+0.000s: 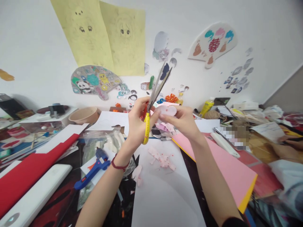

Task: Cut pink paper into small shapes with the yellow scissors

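My left hand [136, 123] is closed round a pair of scissors [147, 127] with yellow and red handles. Their slim metal blades point up toward the wall and stand slightly apart. Close beside it, my right hand [184, 122] pinches a pale pink paper cutout [168, 111] with rounded lobes. The left fingertips are at the cutout's near edge, and whether they grip it too I cannot tell. Below the hands, pink paper scraps [163, 159] lie on a long white sheet [165, 195]. More pink pieces sit behind the hands, partly hidden.
A blue glue gun [94, 167] rests left of my left forearm, near a clear plastic bag. Pink and yellow card [227, 170] lies under my right forearm. At the left are red card [40, 170] and a round bowl [84, 115]. Another person's arm [281, 149] shows at far right.
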Available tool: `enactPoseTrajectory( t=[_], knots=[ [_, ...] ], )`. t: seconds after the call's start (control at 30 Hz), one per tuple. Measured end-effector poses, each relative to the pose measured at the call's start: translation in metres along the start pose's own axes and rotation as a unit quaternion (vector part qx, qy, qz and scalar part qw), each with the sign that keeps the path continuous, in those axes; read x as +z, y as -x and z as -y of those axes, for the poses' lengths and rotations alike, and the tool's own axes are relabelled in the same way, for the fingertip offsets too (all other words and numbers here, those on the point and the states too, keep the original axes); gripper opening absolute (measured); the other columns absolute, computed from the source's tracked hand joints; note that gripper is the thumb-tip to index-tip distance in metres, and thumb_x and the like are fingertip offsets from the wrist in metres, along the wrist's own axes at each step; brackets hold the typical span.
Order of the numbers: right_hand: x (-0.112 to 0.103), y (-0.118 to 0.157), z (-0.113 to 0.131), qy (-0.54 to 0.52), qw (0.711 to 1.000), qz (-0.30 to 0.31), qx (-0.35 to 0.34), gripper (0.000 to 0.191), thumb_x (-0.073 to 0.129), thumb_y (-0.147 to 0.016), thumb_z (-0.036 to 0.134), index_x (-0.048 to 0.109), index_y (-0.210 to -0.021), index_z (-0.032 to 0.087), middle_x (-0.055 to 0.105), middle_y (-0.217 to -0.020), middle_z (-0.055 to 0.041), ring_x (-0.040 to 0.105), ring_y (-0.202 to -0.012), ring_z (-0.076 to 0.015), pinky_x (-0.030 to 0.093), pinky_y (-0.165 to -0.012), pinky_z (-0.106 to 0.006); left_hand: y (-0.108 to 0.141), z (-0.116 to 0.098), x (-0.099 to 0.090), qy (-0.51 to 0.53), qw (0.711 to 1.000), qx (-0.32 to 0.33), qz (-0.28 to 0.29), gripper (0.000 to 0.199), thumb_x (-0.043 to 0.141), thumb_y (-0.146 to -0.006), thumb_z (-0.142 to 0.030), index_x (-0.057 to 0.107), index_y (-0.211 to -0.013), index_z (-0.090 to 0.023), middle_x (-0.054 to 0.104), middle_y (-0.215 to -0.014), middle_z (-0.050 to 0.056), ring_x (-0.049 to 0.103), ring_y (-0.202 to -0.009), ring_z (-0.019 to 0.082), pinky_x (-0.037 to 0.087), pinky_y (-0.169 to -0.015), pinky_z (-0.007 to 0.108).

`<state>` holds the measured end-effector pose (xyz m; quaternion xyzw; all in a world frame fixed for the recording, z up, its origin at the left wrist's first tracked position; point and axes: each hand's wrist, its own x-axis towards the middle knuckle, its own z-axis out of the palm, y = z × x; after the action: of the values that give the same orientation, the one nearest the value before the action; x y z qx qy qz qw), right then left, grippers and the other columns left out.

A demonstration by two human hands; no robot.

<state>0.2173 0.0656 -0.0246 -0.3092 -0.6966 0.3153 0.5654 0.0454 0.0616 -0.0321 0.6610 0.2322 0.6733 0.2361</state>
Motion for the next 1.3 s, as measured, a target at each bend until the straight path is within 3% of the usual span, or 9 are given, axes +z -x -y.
enactPoseTrajectory(
  t=[0.1,0.2,0.37,0.5,0.67,0.87,1.07,1.3],
  knots=[
    [0.005,0.003,0.003,0.001,1.000,-0.019,-0.008,0.031,0.083,-0.078,0.035,0.065,-0.060,0.017,0.058,-0.060,0.0024,0.056,-0.059,-0.0114,0.046,-0.057,-0.027,0.001,0.000,0.001,0.001,1.000,0.014,-0.001,0.031,0.080,-0.088,-0.034,0.064,-0.112,-0.024,0.062,-0.081,-0.001,0.054,-0.068,0.011,0.047,-0.062,0.025],
    [0.006,0.006,0.008,0.012,0.999,-0.029,-0.007,0.034,0.084,-0.076,0.033,0.061,-0.058,0.017,0.055,-0.057,0.0033,0.053,-0.056,-0.0104,0.041,-0.052,-0.025,0.000,-0.003,0.000,0.000,0.999,0.032,-0.024,0.026,0.073,-0.094,-0.038,0.064,-0.113,-0.023,0.062,-0.079,-0.001,0.053,-0.064,0.011,0.045,-0.058,0.025],
    [0.005,0.012,0.014,0.018,1.000,-0.006,0.002,0.027,0.082,-0.079,0.033,0.067,-0.064,0.016,0.063,-0.062,0.0011,0.058,-0.061,-0.0126,0.045,-0.058,-0.027,0.003,-0.011,-0.002,0.020,0.999,0.024,0.025,0.042,0.086,-0.082,-0.036,0.064,-0.116,-0.024,0.063,-0.083,-0.001,0.060,-0.075,0.014,0.049,-0.065,0.027],
    [0.004,0.016,0.019,0.037,0.999,0.001,-0.015,0.030,0.080,-0.080,0.032,0.062,-0.061,0.017,0.057,-0.059,0.0028,0.051,-0.058,-0.0102,0.038,-0.055,-0.026,0.007,-0.017,-0.003,0.014,0.999,0.001,0.033,0.039,0.085,-0.082,-0.032,0.065,-0.115,-0.024,0.061,-0.080,-0.002,0.060,-0.074,0.015,0.047,-0.063,0.027],
    [0.005,0.019,0.024,0.068,0.997,-0.019,-0.013,0.039,0.082,-0.077,0.037,0.057,-0.055,0.017,0.050,-0.055,0.0037,0.043,-0.055,-0.0090,0.031,-0.052,-0.027,0.005,-0.022,-0.016,0.003,1.000,0.018,-0.012,0.035,0.082,-0.083,-0.031,0.065,-0.113,-0.024,0.062,-0.076,-0.003,0.058,-0.070,0.013,0.047,-0.065,0.026],
    [0.008,0.016,0.036,-0.005,0.998,-0.055,-0.007,0.030,0.085,-0.072,0.035,0.065,-0.056,0.019,0.060,-0.057,0.0018,0.054,-0.054,-0.0119,0.045,-0.052,-0.028,-0.003,-0.027,-0.031,-0.018,0.997,0.031,-0.074,0.024,0.074,-0.091,-0.036,0.067,-0.109,-0.024,0.061,-0.069,-0.003,0.057,-0.061,0.012,0.049,-0.063,0.028],
    [0.005,0.007,0.048,-0.064,0.989,-0.117,-0.057,0.023,0.085,-0.074,0.037,0.073,-0.062,0.021,0.070,-0.060,-0.0007,0.063,-0.055,-0.0157,0.052,-0.052,-0.030,-0.011,-0.046,-0.034,-0.062,0.997,0.037,-0.008,0.021,0.069,-0.095,-0.039,0.067,-0.108,-0.022,0.066,-0.071,0.000,0.061,-0.062,0.013,0.050,-0.061,0.027],
    [0.011,0.011,0.047,-0.021,0.995,-0.088,-0.048,0.029,0.086,-0.076,0.037,0.068,-0.061,0.020,0.065,-0.060,0.0006,0.058,-0.057,-0.0135,0.046,-0.054,-0.028,0.001,-0.053,-0.020,0.073,0.997,-0.028,0.026,0.041,0.083,-0.083,-0.041,0.064,-0.115,-0.022,0.072,-0.085,0.003,0.065,-0.070,0.014,0.052,-0.062,0.026]
  ],
)
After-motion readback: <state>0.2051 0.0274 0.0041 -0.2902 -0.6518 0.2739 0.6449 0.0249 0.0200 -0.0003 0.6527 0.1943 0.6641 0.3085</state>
